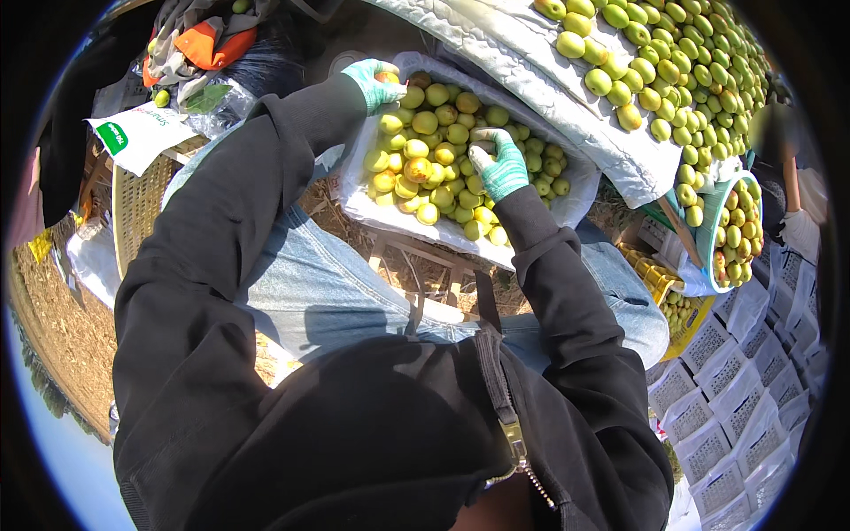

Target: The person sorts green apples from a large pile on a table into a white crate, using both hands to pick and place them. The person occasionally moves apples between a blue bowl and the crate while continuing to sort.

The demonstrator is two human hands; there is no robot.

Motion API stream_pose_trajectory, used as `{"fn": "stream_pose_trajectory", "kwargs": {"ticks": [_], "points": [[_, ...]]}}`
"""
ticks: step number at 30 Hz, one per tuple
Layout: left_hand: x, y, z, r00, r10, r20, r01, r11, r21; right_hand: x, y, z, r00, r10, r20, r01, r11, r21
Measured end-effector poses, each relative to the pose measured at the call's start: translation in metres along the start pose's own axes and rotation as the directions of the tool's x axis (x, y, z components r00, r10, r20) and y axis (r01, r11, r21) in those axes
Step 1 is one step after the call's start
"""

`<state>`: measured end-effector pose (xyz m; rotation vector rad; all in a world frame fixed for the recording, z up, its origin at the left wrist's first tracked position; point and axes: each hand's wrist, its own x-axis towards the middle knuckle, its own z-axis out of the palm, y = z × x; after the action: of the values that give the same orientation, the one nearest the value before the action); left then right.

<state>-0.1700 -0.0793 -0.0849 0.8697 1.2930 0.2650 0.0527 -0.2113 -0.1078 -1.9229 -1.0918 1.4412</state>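
Observation:
A white-lined crate [359,190] full of small round yellow-green fruit [434,159], some blushed orange-red, sits in front of me. My left hand [369,86], in a striped mint-green glove, is at the crate's upper left corner with fingers closed round an orange-tinged fruit [386,78]. My right hand [501,166], gloved alike, rests among the fruit right of centre, fingers curled down; whatever they hold is hidden.
A pale padded sheet [620,159] piled with fruit lies upper right, beside a round teal basket [717,270], yellow crate [660,279], another person's arm [788,190] and rows of white lined crates [726,398]. Upper left are cloths, bags and a wicker basket [133,212].

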Motion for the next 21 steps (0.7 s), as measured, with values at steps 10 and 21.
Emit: {"fn": "stream_pose_trajectory", "kwargs": {"ticks": [10,21], "points": [[0.006,-0.028,-0.024,0.977,0.199,0.076,-0.192,0.672,0.715,-0.056,0.050,0.030,0.939,-0.343,-0.027,0.307,0.870,-0.386],[-0.012,-0.042,-0.030,0.950,0.117,0.290,-0.299,0.613,0.732,-0.013,-0.010,0.072,0.657,-0.539,0.527,0.697,0.166,-0.698]]}}
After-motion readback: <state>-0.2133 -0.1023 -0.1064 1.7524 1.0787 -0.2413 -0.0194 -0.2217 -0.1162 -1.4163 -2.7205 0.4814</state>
